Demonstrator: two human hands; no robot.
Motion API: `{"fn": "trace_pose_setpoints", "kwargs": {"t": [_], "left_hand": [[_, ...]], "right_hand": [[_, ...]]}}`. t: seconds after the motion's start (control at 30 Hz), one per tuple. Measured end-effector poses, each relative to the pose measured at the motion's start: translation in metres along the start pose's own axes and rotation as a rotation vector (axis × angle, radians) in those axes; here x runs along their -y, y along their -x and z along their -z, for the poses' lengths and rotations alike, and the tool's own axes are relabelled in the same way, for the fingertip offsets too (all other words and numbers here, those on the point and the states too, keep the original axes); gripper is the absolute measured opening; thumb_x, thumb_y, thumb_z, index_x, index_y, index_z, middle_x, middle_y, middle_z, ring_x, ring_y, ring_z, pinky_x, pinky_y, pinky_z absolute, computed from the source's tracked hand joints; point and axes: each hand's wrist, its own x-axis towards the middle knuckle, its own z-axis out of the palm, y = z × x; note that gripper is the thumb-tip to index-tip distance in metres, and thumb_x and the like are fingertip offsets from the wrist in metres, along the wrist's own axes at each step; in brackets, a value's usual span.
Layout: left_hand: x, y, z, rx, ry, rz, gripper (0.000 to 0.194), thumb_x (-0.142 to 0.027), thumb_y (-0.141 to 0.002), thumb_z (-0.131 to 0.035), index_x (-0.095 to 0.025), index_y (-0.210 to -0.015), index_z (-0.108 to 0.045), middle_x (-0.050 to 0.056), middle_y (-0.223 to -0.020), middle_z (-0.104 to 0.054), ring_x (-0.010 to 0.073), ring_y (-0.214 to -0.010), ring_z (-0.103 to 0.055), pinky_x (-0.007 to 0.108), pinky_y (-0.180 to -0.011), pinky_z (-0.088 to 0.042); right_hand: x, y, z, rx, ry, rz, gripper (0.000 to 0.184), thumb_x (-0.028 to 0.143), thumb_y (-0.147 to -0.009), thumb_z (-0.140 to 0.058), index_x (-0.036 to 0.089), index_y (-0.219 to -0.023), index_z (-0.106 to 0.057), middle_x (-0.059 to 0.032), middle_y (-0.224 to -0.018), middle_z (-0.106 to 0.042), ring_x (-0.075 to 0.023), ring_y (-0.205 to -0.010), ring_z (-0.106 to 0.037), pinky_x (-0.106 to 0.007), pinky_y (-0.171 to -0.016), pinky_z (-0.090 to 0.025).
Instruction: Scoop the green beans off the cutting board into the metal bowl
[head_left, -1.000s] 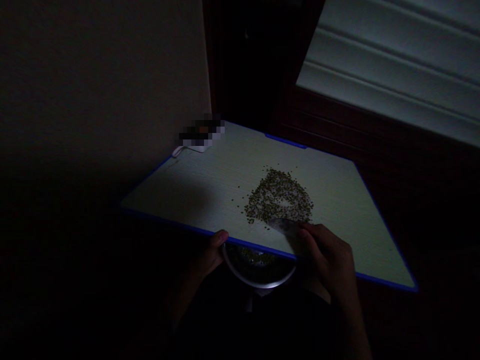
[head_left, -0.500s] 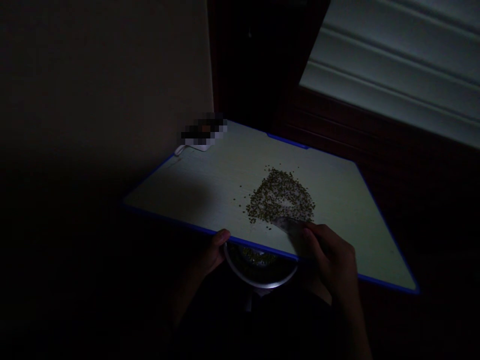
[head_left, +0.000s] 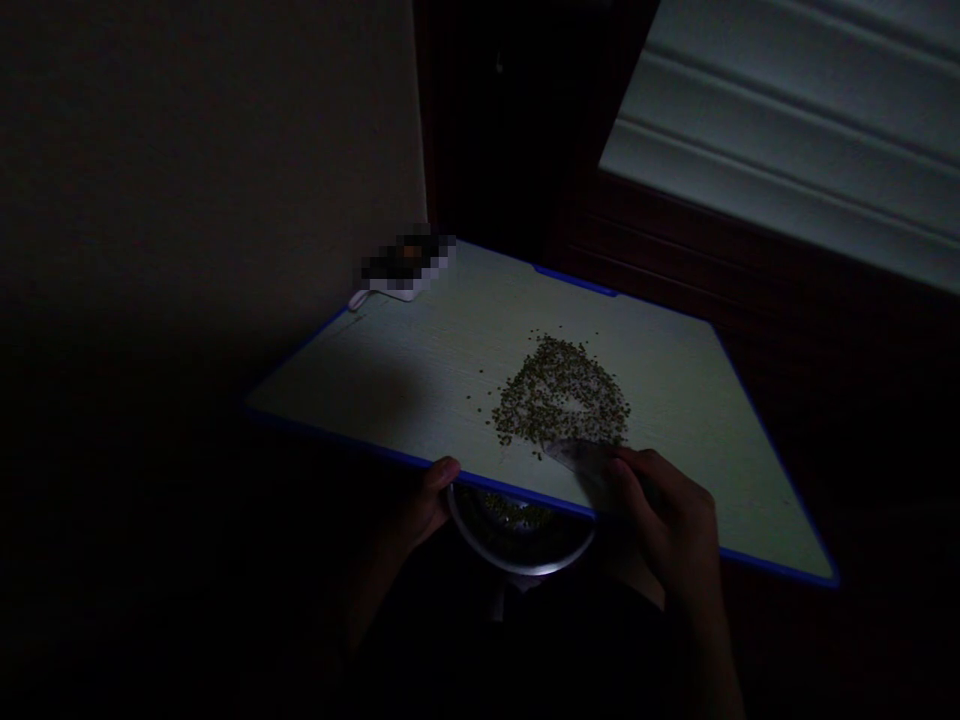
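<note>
Small olive-green beans in loose heap (head_left: 561,395), lying on pale blue-edged board (head_left: 660,400), toward near edge. Right hand (head_left: 664,510) curled, pinching flat grey scraper (head_left: 581,460), material unclear, tip just beside heap's lower edge. Left hand (head_left: 424,510) gripping board's near edge, thumb on top. Round silver-rimmed bowl (head_left: 517,568) below that edge, holding more beans (head_left: 510,510). Beyond: partly blurred white object (head_left: 397,295) at board's far corner, beige wall (head_left: 225,200).
</note>
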Motion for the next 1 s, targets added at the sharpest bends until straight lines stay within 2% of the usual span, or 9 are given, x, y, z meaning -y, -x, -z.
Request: {"fn": "trace_pose_setpoints", "kwargs": {"t": [0.23,0.47,0.7,0.83,0.93,1.0], "left_hand": [[-0.002,0.000,-0.002,0.019,-0.014,0.038,0.071,-0.038,-0.067,-0.073,-0.019,-0.132,-0.054,0.009,-0.127,-0.062,0.0339,-0.130,-0.042,0.048,-0.110,-0.032],[-0.001,0.001,0.000,-0.030,-0.014,0.012,0.069,-0.035,-0.067,-0.073,-0.019,-0.132,-0.055,0.008,-0.121,-0.066,0.0326,-0.128,-0.046,0.045,-0.110,-0.032],[0.001,0.001,0.005,-0.014,-0.008,0.063,0.070,-0.038,-0.069,-0.070,-0.018,-0.134,-0.053,0.009,-0.123,-0.065,0.0329,-0.127,-0.047,0.046,-0.109,-0.033],[-0.005,0.004,-0.004,-0.080,-0.027,0.068,0.067,-0.033,-0.070,-0.070,-0.017,-0.133,-0.054,0.008,-0.122,-0.066,0.0315,-0.125,-0.049,0.045,-0.108,-0.035],[-0.015,0.010,-0.016,-0.183,-0.063,0.037,0.064,-0.023,-0.068,-0.071,-0.018,-0.131,-0.055,0.007,-0.118,-0.068,0.0299,-0.123,-0.052,0.044,-0.107,-0.038],[-0.023,0.013,-0.024,-0.251,-0.077,0.068,0.063,-0.019,-0.068,-0.070,-0.020,-0.129,-0.056,0.005,-0.114,-0.070,0.0288,-0.121,-0.054,0.043,-0.106,-0.039]], "right_hand": [[0.001,-0.001,0.001,0.016,-0.001,0.021,0.019,0.031,-0.091,-0.054,0.021,-0.097,-0.070,-0.0061,-0.090,-0.071,-0.0197,-0.081,-0.066,-0.031,-0.071,-0.050],[0.000,0.000,0.002,0.001,0.005,0.006,0.018,0.029,-0.091,-0.055,0.021,-0.098,-0.070,-0.0062,-0.092,-0.070,-0.0199,-0.084,-0.066,-0.030,-0.073,-0.049],[0.000,0.001,0.002,0.005,-0.007,-0.004,0.017,0.029,-0.091,-0.056,0.020,-0.096,-0.069,-0.0062,-0.092,-0.070,-0.0193,-0.083,-0.065,-0.030,-0.072,-0.050],[-0.002,0.000,0.000,-0.032,-0.006,-0.022,0.019,0.030,-0.091,-0.055,0.021,-0.100,-0.069,-0.0064,-0.096,-0.071,-0.0199,-0.087,-0.066,-0.030,-0.075,-0.051],[-0.003,-0.001,0.000,-0.028,-0.017,-0.017,0.021,0.031,-0.091,-0.055,0.022,-0.104,-0.069,-0.0063,-0.100,-0.071,-0.0203,-0.090,-0.067,-0.031,-0.076,-0.052],[-0.003,-0.003,0.001,0.005,-0.025,-0.014,0.022,0.032,-0.092,-0.054,0.023,-0.106,-0.068,-0.0056,-0.101,-0.072,-0.0203,-0.092,-0.067,-0.032,-0.077,-0.053]]}}
